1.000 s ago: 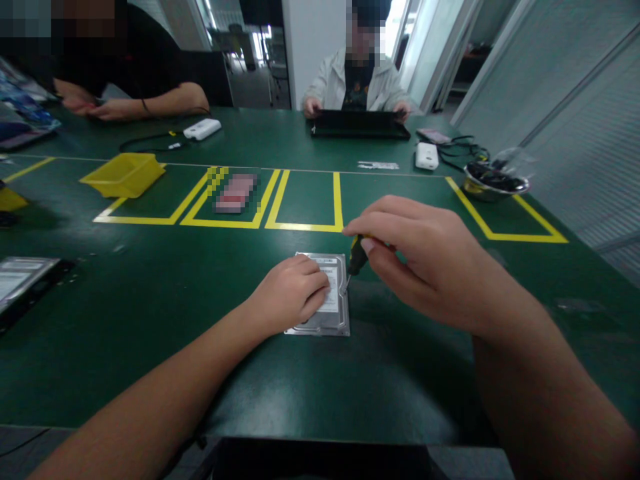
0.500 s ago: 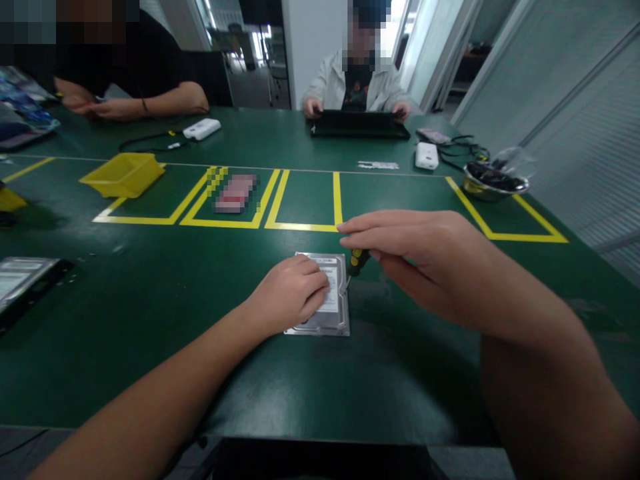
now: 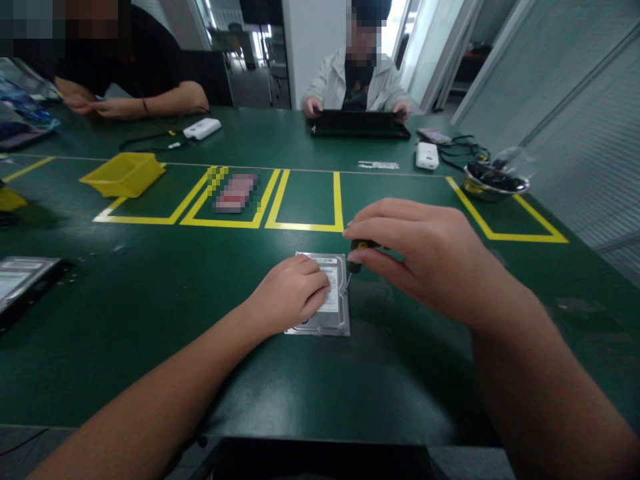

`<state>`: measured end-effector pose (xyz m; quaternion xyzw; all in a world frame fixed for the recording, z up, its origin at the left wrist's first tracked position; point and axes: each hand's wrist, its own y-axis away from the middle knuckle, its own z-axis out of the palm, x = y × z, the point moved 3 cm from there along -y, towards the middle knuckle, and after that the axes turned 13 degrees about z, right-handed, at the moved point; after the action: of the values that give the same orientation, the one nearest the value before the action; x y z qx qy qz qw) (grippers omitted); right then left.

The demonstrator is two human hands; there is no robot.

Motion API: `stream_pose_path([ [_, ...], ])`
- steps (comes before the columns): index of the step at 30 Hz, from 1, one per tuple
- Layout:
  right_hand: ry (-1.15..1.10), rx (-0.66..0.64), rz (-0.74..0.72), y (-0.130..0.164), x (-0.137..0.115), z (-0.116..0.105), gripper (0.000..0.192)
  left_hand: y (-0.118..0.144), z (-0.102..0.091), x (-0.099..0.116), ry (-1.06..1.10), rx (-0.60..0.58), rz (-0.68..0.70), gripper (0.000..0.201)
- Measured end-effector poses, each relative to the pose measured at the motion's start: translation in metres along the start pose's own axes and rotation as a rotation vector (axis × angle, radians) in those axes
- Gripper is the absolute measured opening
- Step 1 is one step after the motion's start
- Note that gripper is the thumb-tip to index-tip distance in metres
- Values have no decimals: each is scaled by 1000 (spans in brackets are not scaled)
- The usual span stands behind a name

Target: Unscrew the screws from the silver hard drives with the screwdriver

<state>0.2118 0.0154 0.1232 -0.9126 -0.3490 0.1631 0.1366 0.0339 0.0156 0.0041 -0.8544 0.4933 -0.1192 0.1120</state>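
A silver hard drive cover with a white label, or the drive itself, lies flat on the green table; I call it the hard drive [image 3: 327, 320]. My left hand [image 3: 290, 293] is closed over its left side, fingers curled on the label and pressing it down. At its right edge a screwdriver [image 3: 356, 263] with a black and yellow handle leans, its tip touching the drive near a notch. My right hand [image 3: 415, 253] grips the handle between thumb and fingers from the right.
A second hard drive [image 3: 25, 287] lies at the left, small screws near it. Farther back stand a yellow bin [image 3: 123, 175], a blurred pink item [image 3: 237, 193], and a metal bowl [image 3: 495, 183] of dark parts. Across the table a person holds a black tray [image 3: 360, 125]; another sits far left.
My right hand has turned at the wrist, and its thumb and fingers have closed round the screwdriver handle. The handle has tilted a little. My left hand and the hard drive have stayed put.
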Motion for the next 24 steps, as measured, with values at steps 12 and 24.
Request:
stream_pose_path([
  [12, 44, -21, 83, 4, 3, -3, 15, 0, 0, 0, 2, -7, -5, 25],
  [24, 427, 100, 191, 5, 2, 6, 51, -1, 1, 1, 8, 29, 3, 23],
])
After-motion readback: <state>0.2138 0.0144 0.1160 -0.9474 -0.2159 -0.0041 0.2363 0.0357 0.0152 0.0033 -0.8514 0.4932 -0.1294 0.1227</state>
